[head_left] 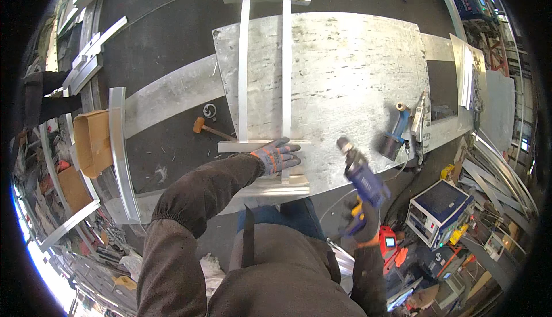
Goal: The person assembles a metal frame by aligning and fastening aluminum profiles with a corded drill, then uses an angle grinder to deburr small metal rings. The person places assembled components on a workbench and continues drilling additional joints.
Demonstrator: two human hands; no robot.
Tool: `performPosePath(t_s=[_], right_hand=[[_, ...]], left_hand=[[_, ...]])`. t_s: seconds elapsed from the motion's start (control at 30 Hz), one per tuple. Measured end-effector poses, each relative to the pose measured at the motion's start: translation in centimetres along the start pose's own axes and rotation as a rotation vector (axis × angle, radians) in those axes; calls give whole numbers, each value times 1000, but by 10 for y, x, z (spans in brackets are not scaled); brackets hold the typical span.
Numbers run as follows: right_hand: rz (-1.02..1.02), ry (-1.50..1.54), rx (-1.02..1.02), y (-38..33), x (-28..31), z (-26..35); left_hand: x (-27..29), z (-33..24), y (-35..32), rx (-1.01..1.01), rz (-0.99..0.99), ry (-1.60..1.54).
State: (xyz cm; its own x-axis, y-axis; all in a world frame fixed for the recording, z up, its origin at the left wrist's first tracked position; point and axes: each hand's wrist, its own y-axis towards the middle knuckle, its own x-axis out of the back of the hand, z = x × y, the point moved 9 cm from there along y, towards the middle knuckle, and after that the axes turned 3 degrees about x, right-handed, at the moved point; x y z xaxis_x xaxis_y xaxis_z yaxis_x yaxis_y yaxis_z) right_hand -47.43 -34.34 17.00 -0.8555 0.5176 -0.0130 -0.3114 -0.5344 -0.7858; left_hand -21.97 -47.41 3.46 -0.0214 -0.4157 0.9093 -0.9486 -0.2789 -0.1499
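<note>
The person wears a dark grey-brown top (282,271) with long sleeves; the left sleeve (192,193) is gathered into a puckered band near the elbow. A dark strap (248,239) hangs down the front, above blue trousers (305,216). The left glove (278,157) is grey with orange trim; the right glove (368,229), blurred, looks darker, with an orange cuff.

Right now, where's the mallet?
Head view, left of centre: the mallet lies just below the silvery ring, its handle pointing toward the large metal sheet.
</note>
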Motion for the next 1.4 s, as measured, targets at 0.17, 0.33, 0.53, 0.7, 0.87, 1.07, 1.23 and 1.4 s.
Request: performPosePath(t_s=[0.17,0.33,0.53,0.7,0.87,1.07,1.23,1.4], right_hand=[[299,424,-22,178,4,-14],[190,148,11,301,-4,-16],[89,-82,60,331,-29,-1],[21,-177,117,327,-53,0],[-12,-263,191,309,-60,2],[-260,-459,268,290,-19,-6],[-353,-511,254,265,-27,-9],[-414,-362,128,261,-37,-21]], left_hand=[[20,-18,-17,276,10,44],[27,-26,-148,1135,-486,-688],[-11,4,-466,1525,-1967,-1143],[38,71,-698,1889,-1835,-438],[18,180,-822,1935,-1784,-500],[-11,348,-826,1957,-1056,-376],[-31,380,-821,2041,-949,-413],[-18,369,-828,2064,-890,-375]])
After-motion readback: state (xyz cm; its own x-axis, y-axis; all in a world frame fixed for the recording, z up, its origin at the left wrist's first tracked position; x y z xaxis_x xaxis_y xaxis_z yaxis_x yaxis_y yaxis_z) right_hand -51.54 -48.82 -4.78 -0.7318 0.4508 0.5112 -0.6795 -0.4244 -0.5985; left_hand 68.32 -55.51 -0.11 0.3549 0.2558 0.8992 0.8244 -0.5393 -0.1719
